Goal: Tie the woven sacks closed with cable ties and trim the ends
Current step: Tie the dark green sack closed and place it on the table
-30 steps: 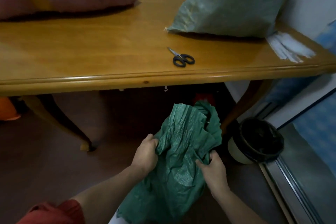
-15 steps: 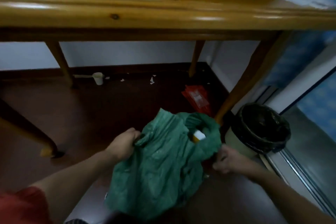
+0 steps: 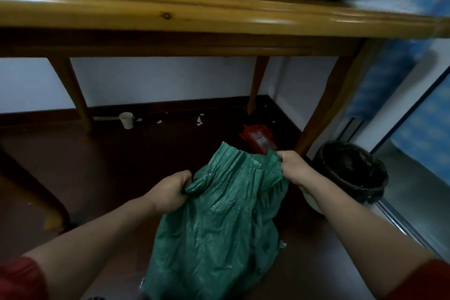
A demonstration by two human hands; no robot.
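as left hand (image 3: pixel 168 192), right hand (image 3: pixel 293 165) grip | green sack (image 3: pixel 219 226) stretched between

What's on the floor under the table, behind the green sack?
A white cup by the wall, a few white scraps, and a red packet just beyond the green sack. The sack covers the packet's near end and the floor right behind it.

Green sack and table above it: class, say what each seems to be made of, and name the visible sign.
The crinkled green woven sack looks like woven plastic, probably polypropylene, faintly glossy: fine ribbed weave, stiff creases, a sheen. The long yellow-brown table looks like varnished wood: a dark knot in its edge, bright glossy highlights.
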